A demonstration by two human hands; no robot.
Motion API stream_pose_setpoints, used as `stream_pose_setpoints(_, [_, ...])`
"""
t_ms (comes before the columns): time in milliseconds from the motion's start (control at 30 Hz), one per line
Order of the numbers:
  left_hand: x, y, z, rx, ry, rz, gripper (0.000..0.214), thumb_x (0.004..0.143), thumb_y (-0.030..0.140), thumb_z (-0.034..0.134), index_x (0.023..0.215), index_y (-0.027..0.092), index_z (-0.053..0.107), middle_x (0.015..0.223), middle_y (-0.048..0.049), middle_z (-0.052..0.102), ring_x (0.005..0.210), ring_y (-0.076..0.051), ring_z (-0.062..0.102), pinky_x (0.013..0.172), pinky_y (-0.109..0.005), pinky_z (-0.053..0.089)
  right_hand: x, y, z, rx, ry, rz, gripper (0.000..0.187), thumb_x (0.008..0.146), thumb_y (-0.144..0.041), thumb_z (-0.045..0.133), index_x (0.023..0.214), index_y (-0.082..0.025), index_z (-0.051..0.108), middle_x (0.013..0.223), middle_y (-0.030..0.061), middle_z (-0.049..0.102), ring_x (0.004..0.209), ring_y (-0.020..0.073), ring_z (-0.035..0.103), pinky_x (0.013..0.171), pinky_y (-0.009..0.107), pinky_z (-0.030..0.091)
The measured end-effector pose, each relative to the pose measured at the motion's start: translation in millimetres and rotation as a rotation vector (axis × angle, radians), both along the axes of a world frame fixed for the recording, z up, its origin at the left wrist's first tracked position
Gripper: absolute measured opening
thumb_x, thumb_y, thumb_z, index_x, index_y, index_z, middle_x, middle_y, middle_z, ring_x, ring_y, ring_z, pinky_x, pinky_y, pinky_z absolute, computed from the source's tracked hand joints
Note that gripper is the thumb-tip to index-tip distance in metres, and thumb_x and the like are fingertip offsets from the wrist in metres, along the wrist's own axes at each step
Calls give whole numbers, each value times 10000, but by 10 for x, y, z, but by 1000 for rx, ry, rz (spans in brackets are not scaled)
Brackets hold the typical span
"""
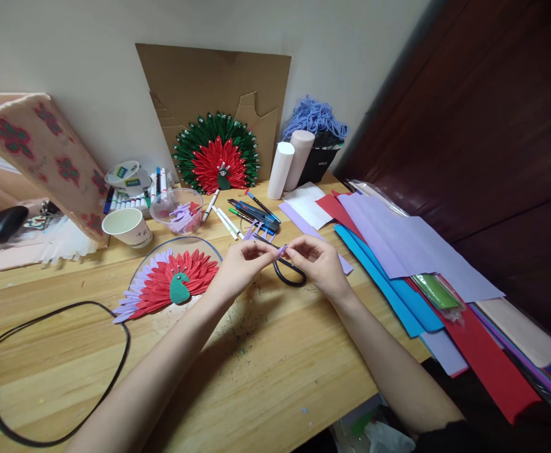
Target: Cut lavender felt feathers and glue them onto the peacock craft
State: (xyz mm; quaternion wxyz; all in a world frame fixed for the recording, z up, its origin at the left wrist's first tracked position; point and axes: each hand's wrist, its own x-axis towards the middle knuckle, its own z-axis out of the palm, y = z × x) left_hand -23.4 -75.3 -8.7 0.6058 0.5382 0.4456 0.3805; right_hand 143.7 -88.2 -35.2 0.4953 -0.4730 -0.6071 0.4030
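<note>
Both hands meet above the middle of the table, pinching one small purple paper piece [282, 250] between the fingertips. My left hand [247, 259] grips its left end and my right hand [320, 261] its right end. Just below and behind them lie black-handled scissors [290, 277], partly hidden by the hands. More purple paper strips [259, 230] lie beyond the left fingers. To the left, a peacock craft [176, 280] with red and purple paper petals and a green body rests on a clear round disc [204, 244].
A finished-looking green and red peacock [218, 154] leans on cardboard [213, 72]. A paper cup [128, 228], a clear bowl [176, 211] of cut pieces and markers [225, 223] stand left of centre. Coloured paper sheets [412, 251] cover the right side. A black cable [126, 352] loops at left.
</note>
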Motion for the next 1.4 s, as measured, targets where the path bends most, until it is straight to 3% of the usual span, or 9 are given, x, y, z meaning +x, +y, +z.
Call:
stream_pose_setpoints(267, [40, -34, -70, 73, -4, 1, 212, 695, 328, 691, 754, 128, 652, 756, -39, 662, 698, -128, 581, 696, -256, 449, -20, 8, -14, -34, 37, -18, 170, 743, -343, 671, 750, -183, 613, 720, 2, 633, 671, 121, 592, 639, 232, 478])
stream_pose_setpoints(867, [27, -28, -37, -59, -48, -25, 204, 692, 323, 697, 751, 128, 688, 701, -40, 676, 666, -124, 595, 699, -259, 486, -24, 27, 51, -71, 79, -36, 301, 696, -466, 680, 691, -195, 550, 658, -3, 600, 605, 121, 574, 575, 238, 480])
stream_pose_setpoints(1100, [9, -38, 8, -113, -28, -42, 190, 648, 303, 739, 736, 137, 711, 681, -40, 693, 612, -102, 589, 646, -232, 484, -43, 6, 65, -71, 89, 11, 256, 707, -407, 694, 696, -182, 573, 640, -5, 603, 604, 119, 581, 604, 247, 490])
stream_pose_setpoints(1400, [-16, -27, -13, -195, -24, -117, 236, 581, 335, 779, 715, 147, 726, 668, -51, 702, 604, -119, 611, 609, -237, 491, -40, 9, 42, -42, 98, -37, 233, 662, -374, 737, 730, -194, 604, 715, 11, 646, 683, 142, 620, 657, 267, 529])
